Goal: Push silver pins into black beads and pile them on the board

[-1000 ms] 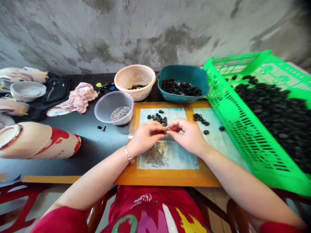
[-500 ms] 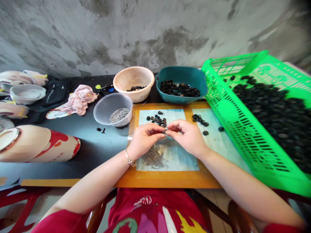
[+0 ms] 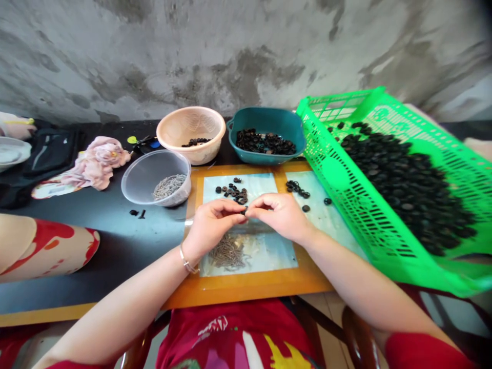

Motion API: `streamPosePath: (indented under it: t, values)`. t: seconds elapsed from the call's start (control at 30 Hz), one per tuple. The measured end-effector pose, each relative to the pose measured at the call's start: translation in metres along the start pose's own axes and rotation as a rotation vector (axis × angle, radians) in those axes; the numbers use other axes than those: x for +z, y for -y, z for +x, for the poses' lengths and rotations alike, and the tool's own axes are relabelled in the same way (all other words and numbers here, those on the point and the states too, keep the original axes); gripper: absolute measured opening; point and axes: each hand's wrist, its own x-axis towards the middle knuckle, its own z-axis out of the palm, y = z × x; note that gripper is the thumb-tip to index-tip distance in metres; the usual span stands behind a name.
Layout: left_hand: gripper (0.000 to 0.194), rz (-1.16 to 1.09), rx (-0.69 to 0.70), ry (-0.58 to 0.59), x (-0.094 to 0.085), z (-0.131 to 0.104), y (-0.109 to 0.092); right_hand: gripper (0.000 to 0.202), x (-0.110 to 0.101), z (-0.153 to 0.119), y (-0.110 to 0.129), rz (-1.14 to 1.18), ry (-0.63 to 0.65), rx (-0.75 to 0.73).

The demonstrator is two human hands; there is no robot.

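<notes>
My left hand (image 3: 214, 225) and my right hand (image 3: 280, 215) meet over the light blue sheet (image 3: 269, 251). Their thumbs and fingertips pinch a small black part (image 3: 243, 210), mostly hidden between them. Just behind the fingers lie several round black pieces (image 3: 235, 191). A pile of thin metal pins (image 3: 229, 253) rests on the sheet below my left hand. More black pieces (image 3: 297, 188) sit to the right, behind my right hand.
A clear bowl of pins (image 3: 169, 187), a peach bowl (image 3: 184, 123) and a teal basin (image 3: 269, 118) with black pieces stand behind. The green crate (image 3: 342, 200) fills the right side. A red-and-cream cylinder (image 3: 49, 248) lies left, near a pink cloth flower (image 3: 100, 161).
The camera view has turned right, so the table's contents appear farther left. Both hands stay together, with the small part still between their fingertips.
</notes>
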Motion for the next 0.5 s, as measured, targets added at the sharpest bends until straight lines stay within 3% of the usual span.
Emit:
streamPosePath:
  t: [0.13,0.27,0.4,0.5]
  values:
    - [0.023,-0.207,-0.202,-0.041,0.001,0.002,-0.003,0.017,-0.055,-0.003,-0.003,-0.405,0.115,0.051]
    - [0.027,-0.263,-0.270,-0.058,-0.002,0.005,-0.007,0.018,-0.102,-0.009,-0.017,-0.833,0.137,0.265]
    - [0.027,-0.224,-0.260,-0.042,-0.004,0.005,-0.005,0.015,-0.108,-0.009,-0.030,-0.986,0.240,0.356]
    - [0.026,-0.166,-0.218,-0.027,-0.005,0.004,-0.003,0.008,-0.104,-0.007,-0.033,-0.972,0.227,0.300]
